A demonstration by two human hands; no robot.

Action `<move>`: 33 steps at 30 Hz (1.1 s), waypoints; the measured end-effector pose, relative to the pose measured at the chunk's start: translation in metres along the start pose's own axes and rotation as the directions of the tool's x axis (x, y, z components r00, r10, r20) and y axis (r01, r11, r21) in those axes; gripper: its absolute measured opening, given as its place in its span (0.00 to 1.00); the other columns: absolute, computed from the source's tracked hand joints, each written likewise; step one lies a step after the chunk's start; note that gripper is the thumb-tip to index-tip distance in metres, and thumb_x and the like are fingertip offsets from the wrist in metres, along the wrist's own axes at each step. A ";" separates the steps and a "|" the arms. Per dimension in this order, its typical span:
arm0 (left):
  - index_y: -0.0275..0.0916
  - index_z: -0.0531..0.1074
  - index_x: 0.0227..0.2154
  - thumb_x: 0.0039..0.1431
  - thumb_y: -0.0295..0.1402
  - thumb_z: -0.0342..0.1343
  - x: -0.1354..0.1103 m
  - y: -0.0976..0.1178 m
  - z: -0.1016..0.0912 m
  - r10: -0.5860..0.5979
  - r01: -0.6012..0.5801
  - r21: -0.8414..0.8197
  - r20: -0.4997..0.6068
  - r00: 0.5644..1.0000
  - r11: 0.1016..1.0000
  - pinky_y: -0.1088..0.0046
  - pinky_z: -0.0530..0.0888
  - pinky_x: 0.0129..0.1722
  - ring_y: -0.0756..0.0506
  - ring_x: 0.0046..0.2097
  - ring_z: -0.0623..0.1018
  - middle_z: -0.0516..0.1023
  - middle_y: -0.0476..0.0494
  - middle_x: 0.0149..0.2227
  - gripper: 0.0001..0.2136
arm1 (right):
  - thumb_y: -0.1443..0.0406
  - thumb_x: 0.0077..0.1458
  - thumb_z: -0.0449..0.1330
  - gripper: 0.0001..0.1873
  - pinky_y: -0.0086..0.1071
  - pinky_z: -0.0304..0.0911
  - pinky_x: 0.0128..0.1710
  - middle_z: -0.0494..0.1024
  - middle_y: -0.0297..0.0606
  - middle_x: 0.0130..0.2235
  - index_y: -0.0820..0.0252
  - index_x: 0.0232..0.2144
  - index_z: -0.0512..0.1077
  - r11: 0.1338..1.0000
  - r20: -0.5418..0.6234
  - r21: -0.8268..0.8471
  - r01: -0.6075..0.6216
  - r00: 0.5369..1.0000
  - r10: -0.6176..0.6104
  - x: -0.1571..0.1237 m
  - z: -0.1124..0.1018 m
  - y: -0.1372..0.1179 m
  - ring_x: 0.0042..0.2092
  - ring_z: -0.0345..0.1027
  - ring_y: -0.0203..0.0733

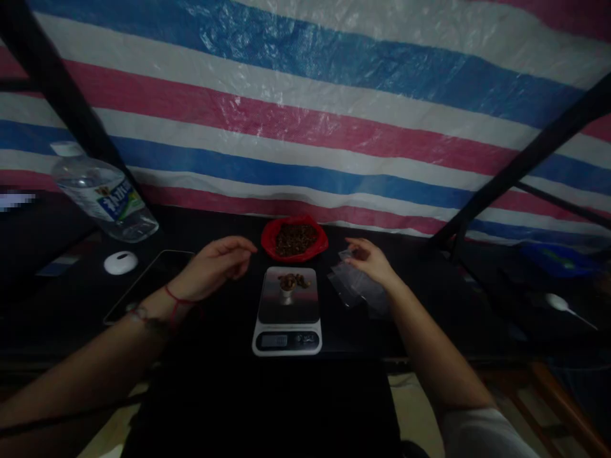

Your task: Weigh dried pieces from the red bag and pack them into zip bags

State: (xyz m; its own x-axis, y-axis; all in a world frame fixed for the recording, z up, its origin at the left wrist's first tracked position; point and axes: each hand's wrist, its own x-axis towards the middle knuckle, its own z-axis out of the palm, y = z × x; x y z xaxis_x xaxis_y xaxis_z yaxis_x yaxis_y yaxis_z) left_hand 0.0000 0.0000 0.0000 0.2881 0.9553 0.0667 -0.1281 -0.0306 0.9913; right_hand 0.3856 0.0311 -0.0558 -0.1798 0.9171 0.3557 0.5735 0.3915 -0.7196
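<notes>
My left hand (220, 264) is left of the scale, its fingers loosely bent and pointing right, with nothing visible in them. My right hand (370, 259) is over several clear plastic bags (356, 286); its thumb touches or overlaps the top one, and the index finger stands apart from the thumb. Between my hands sits a white kitchen scale (288, 321) with a steel top. On it stands a small metal cup (287, 295) heaped with brown dried pieces (289, 280), some beside it. Behind the scale, a red plastic bag (268, 238) holds more small brown pieces (296, 239).
A large clear bottle (105, 194) stands at the left, near a white oval mouse-like object (121, 263) and a dark phone or tablet (147, 286). Striped plastic sheeting (305, 114) hangs behind the black table. At the right are a blue tray (556, 259) and a white spoon-like object (558, 302).
</notes>
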 end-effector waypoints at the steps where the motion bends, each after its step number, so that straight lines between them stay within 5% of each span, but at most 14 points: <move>1: 0.38 0.73 0.32 0.47 0.33 0.61 0.011 -0.001 0.006 0.036 -0.037 -0.018 -0.022 0.999 0.999 0.80 0.63 0.18 0.54 0.20 0.67 0.69 0.52 0.20 0.09 | 0.59 0.43 0.67 0.30 0.38 0.66 0.43 0.74 0.39 0.41 0.55 0.51 0.69 0.996 -0.044 0.092 -0.008 0.999 0.012 0.008 0.002 -0.002 0.42 0.69 0.42; 5: 0.36 0.73 0.35 0.49 0.36 0.61 0.054 -0.010 0.027 0.132 -0.131 0.013 -0.024 0.991 0.991 0.81 0.61 0.17 0.55 0.20 0.66 0.74 0.48 0.27 0.11 | 0.59 0.41 0.68 0.34 0.38 0.65 0.47 0.74 0.37 0.41 0.54 0.52 0.67 0.900 -0.186 0.435 0.036 0.981 0.050 0.043 0.017 -0.021 0.43 0.68 0.41; 7: 0.37 0.72 0.43 0.51 0.38 0.60 0.072 -0.017 0.037 0.116 -0.121 0.060 0.067 0.991 0.991 0.81 0.63 0.17 0.56 0.21 0.68 0.77 0.43 0.36 0.17 | 0.58 0.43 0.67 0.33 0.38 0.65 0.47 0.74 0.38 0.42 0.52 0.53 0.66 0.842 -0.235 0.537 0.055 0.968 0.087 0.058 0.031 -0.037 0.45 0.68 0.41; 10: 0.41 0.65 0.54 0.53 0.44 0.59 0.093 -0.030 0.049 -0.002 0.000 0.010 0.222 0.975 1.000 0.80 0.65 0.18 0.55 0.21 0.71 0.77 0.41 0.42 0.26 | 0.55 0.47 0.64 0.32 0.37 0.66 0.47 0.73 0.39 0.45 0.49 0.54 0.64 0.784 -0.247 0.617 0.067 0.963 0.112 0.070 0.056 -0.060 0.48 0.67 0.42; 13: 0.40 0.65 0.54 0.53 0.47 0.58 0.103 -0.043 0.052 -0.062 0.117 -0.155 0.321 0.945 0.981 0.79 0.65 0.20 0.55 0.22 0.71 0.76 0.40 0.40 0.28 | 0.53 0.46 0.63 0.31 0.37 0.66 0.46 0.72 0.38 0.46 0.48 0.53 0.63 0.739 -0.242 0.667 0.093 0.966 0.097 0.072 0.078 -0.073 0.49 0.67 0.42; 17: 0.35 0.67 0.50 0.44 0.38 0.67 0.105 -0.058 0.045 0.048 0.004 -0.269 0.186 0.981 0.963 0.78 0.69 0.28 0.53 0.29 0.73 0.76 0.42 0.37 0.29 | 0.51 0.46 0.63 0.27 0.36 0.68 0.44 0.72 0.38 0.49 0.50 0.48 0.65 0.663 -0.194 0.746 0.061 0.972 0.129 0.062 0.093 -0.073 0.47 0.69 0.42; 21: 0.35 0.67 0.48 0.44 0.38 0.67 0.102 -0.073 0.034 0.108 -0.094 -0.141 0.095 0.990 0.986 0.72 0.72 0.36 0.48 0.36 0.76 0.76 0.41 0.40 0.28 | 0.50 0.49 0.60 0.18 0.35 0.69 0.42 0.73 0.36 0.46 0.52 0.39 0.66 0.602 -0.072 0.795 -0.068 0.976 0.204 0.052 0.097 -0.065 0.46 0.71 0.42; 33: 0.34 0.67 0.50 0.46 0.35 0.64 0.101 -0.096 0.020 0.143 -0.150 0.039 0.144 0.979 0.988 0.62 0.70 0.50 0.41 0.50 0.74 0.73 0.35 0.51 0.27 | 0.60 0.42 0.66 0.14 0.24 0.62 0.26 0.76 0.33 0.30 0.58 0.33 0.74 0.539 0.136 0.799 -0.266 0.953 0.270 0.042 0.094 -0.054 0.30 0.70 0.34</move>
State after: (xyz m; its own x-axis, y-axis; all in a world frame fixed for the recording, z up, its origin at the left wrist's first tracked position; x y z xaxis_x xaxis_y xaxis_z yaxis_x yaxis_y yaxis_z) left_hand 0.0601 0.0941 -0.0860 0.4000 0.8889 0.2232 -0.1330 -0.1847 0.9738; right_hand 0.2719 0.0554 -0.0588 -0.1253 0.9901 0.0639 -0.2819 0.0262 -0.9591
